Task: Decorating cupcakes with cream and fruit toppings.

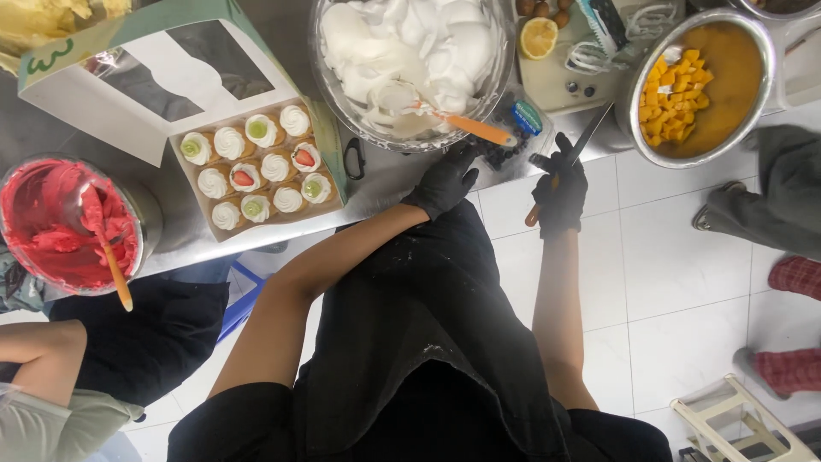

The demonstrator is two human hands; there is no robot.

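I am looking down past a black apron at two black-gloved hands working at the near edge of a steel surface (184, 239).

My right hand (560, 192) is hanging over the white floor tiles just off that edge, its fingers clamped round the wooden handle of a knife (571, 158) whose blade is pointing up and to the right, toward a metal bowl of orange fruit cubes (701, 81).

My left hand (445, 181) is resting at the edge, fingers curled loosely together and lying on a small heap of dark berries (500, 152); I cannot tell whether they are gripping any.

Just beyond the berries a large glass bowl of white cream (410, 60) is standing, with an orange-handled spatula (466, 127) leaning out over its near rim. To the right of it a cutting board (560, 81) is carrying a lemon half (539, 38).

To the left an open box of small tarts (256, 167), each topped with white cream and some with strawberry or green fruit, is lying flat, its windowed lid folded back. Further left a bowl of red cream (64, 222) is holding another spatula (107, 235). Another person's arm (43, 355) is showing at the near left.
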